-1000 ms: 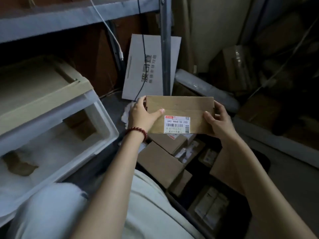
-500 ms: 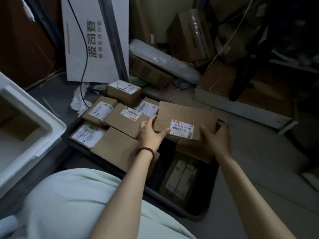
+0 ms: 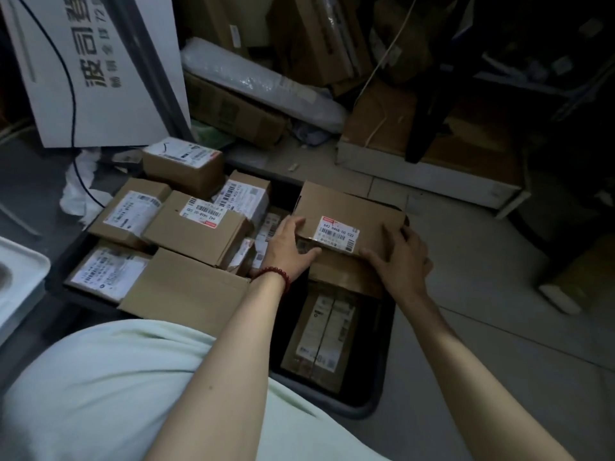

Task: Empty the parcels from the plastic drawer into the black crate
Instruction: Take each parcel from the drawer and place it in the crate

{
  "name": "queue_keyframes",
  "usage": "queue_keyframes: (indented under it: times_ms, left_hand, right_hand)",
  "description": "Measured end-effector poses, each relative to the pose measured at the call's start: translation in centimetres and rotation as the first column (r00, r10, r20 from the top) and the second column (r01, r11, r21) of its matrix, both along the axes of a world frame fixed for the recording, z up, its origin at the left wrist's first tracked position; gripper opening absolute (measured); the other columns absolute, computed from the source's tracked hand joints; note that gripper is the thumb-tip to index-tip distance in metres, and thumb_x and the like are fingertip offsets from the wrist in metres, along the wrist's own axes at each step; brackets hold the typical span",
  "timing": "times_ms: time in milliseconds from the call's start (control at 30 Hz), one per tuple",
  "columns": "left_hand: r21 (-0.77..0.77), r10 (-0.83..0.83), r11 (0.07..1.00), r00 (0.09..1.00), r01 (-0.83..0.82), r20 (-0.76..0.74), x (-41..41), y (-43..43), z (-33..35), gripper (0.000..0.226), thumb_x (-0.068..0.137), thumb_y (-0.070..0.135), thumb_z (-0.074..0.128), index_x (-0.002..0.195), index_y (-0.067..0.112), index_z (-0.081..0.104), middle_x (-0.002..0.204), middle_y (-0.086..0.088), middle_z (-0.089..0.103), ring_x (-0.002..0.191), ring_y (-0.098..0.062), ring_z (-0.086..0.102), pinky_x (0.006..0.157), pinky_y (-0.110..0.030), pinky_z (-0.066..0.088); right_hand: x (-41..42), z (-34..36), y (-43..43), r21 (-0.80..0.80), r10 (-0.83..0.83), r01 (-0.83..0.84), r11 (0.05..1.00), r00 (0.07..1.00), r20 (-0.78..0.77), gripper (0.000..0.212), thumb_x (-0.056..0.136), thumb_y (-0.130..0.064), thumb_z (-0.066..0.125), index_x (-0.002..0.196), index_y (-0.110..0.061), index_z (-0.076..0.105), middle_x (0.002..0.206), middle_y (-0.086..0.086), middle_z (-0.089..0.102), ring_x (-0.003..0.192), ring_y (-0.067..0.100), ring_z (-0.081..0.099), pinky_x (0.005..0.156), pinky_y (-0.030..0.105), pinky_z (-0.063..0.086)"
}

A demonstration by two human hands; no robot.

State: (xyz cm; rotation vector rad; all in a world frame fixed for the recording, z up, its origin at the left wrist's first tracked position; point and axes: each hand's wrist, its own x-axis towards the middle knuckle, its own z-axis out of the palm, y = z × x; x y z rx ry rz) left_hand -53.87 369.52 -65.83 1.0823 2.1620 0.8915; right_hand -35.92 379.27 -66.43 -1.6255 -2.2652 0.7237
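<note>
A flat brown parcel (image 3: 346, 211) with a white barcode label lies on other boxes at the far right end of the black crate (image 3: 382, 387). My left hand (image 3: 288, 246) grips its left edge, thumb under the near side. My right hand (image 3: 399, 257) holds its right near corner, fingers spread over the top. Several labelled cardboard parcels (image 3: 196, 224) fill the crate's left and middle. A corner of the white plastic drawer (image 3: 20, 271) shows at the left edge; its inside is out of sight.
A white printed carton (image 3: 96, 68) leans behind the crate, with a black cable (image 3: 71, 104) across it. A bubble-wrapped roll (image 3: 259, 84) and stacked brown boxes (image 3: 233, 111) crowd the back. Bare grey floor (image 3: 482, 344) lies right of the crate. My knee (image 3: 116, 394) fills the lower left.
Both hands carried the labelled parcel from in front of the drawer down to the right and set it on the boxes in the crate. The view swung right, off the drawer.
</note>
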Motion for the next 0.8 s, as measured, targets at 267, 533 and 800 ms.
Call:
queue_keyframes:
  times_ms: [267,533,800]
  left_hand:
    - [-0.279,-0.194,0.954,0.937,0.111,-0.291,-0.7,-0.4,-0.3,0.069,0.09,0.051,0.054,0.148,0.034,0.022,0.159,0.001,0.015,0.143,-0.031,0.02,0.112,-0.052,0.026]
    - [-0.338,-0.209,0.941,0.742,-0.025,-0.637,0.6,-1.5,1.3,0.067,0.092,0.06,0.037,0.148,0.027,0.023,0.155,-0.001,0.027,0.145,-0.027,0.014,0.114,-0.058,0.001]
    - [-0.23,0.033,0.939,0.732,-0.257,-0.681,-2.4,-8.9,4.5,0.064,0.092,0.056,0.04,0.146,0.025,0.028,0.148,-0.001,0.035,0.137,-0.024,0.026,0.112,-0.053,0.017]
  right_hand:
    - [-0.3,-1.0,-0.1,0.05,0.103,-0.121,0.991,0.954,0.282,0.064,0.096,-0.059,0.034,0.149,-0.022,0.028,0.161,0.002,0.016,0.148,0.018,0.011,0.115,0.052,0.005]
    - [-0.8,0.6,0.8,0.01,0.136,-0.156,0.988,0.889,0.437,0.066,0.094,-0.06,0.036,0.148,-0.021,0.027,0.159,0.003,0.021,0.147,0.025,0.014,0.114,0.054,0.011]
    - [-6.6,3.5,-4.0,0.071,0.355,-0.374,0.925,0.915,0.193,0.06,0.092,-0.051,0.052,0.141,-0.018,0.04,0.147,0.007,0.04,0.133,0.026,0.036,0.108,0.042,0.028]
